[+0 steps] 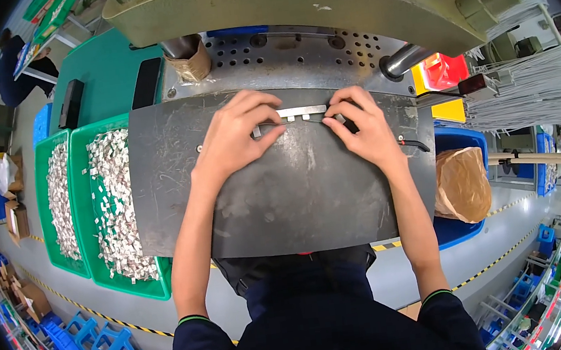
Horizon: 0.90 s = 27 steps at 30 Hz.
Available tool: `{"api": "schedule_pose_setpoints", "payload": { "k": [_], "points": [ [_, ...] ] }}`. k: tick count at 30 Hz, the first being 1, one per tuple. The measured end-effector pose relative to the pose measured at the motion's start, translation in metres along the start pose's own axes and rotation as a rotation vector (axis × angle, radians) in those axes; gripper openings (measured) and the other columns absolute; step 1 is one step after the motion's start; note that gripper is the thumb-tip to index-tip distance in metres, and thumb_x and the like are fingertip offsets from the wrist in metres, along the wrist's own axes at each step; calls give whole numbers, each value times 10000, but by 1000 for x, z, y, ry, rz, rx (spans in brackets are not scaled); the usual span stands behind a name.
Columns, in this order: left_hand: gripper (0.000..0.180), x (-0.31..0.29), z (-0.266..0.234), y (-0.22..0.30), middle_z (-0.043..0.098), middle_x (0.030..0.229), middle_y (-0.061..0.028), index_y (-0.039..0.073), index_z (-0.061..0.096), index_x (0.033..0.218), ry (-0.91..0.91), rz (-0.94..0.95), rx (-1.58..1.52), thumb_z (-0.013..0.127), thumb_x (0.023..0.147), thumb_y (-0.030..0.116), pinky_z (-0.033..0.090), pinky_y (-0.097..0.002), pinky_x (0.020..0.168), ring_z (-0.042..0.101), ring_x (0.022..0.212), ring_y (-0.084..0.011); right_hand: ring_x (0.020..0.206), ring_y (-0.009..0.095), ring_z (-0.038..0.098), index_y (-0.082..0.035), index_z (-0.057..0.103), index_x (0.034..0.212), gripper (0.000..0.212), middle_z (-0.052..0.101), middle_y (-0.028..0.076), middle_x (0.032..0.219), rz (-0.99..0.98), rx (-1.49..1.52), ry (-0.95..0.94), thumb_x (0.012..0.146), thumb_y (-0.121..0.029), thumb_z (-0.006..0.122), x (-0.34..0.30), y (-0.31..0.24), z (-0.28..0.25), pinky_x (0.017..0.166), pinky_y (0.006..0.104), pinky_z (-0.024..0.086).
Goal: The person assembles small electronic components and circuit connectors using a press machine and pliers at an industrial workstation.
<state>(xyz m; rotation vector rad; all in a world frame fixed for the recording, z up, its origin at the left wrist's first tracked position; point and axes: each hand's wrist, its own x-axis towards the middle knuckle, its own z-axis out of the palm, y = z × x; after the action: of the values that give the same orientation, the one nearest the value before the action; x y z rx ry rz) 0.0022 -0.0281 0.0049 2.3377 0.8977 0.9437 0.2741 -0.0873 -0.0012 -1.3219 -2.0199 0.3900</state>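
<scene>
Both of my hands are over the dark, scratched metal work plate [296, 194]. Between them, near its far edge, is a short silvery metal strip [304, 111] with small light tabs along its near side. My left hand [238, 135] is closed in a pinch at the strip's left end. At the other end, my right hand [364, 127] pinches it with thumb and fingers. The fingertips partly cover both ends, and a small light piece [258, 131] shows under my left fingers.
Beyond the plate stands a press with a perforated bed [297, 52] and thick posts. Green bins [82, 197] of small metal pieces stand at left. At right are a blue bin [464, 233] with a brown paper bag [463, 185] and a bundle of thin white rods [534, 91].
</scene>
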Motion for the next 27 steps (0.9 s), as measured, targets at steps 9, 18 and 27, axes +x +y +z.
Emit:
{"api": "schedule_pose_setpoints", "payload": {
  "k": [9,18,27],
  "points": [
    [95,-7,34,-8,762,1026,-31,33,784,874,82,97,112,827,817,95,602,-389,774,715,956,-243,1064,303,611,-35,714,978,165,653,62,1124,-63,-2,49,855,-71,818,-1,-1,21,945,419,499],
    [84,-4,40,-10,798,996,-89,31,773,853,151,-59,-71,817,840,102,604,-375,780,733,939,-273,1057,283,650,-39,726,1020,186,708,65,1150,-58,-37,119,862,-55,823,7,2,32,939,399,513],
    [80,-5,39,-10,796,1016,-79,30,782,849,134,-81,-75,818,838,101,603,-383,778,730,946,-269,1050,272,684,-29,746,968,142,738,62,1099,-88,-27,148,854,-52,828,5,3,33,926,387,524]
  ]
}}
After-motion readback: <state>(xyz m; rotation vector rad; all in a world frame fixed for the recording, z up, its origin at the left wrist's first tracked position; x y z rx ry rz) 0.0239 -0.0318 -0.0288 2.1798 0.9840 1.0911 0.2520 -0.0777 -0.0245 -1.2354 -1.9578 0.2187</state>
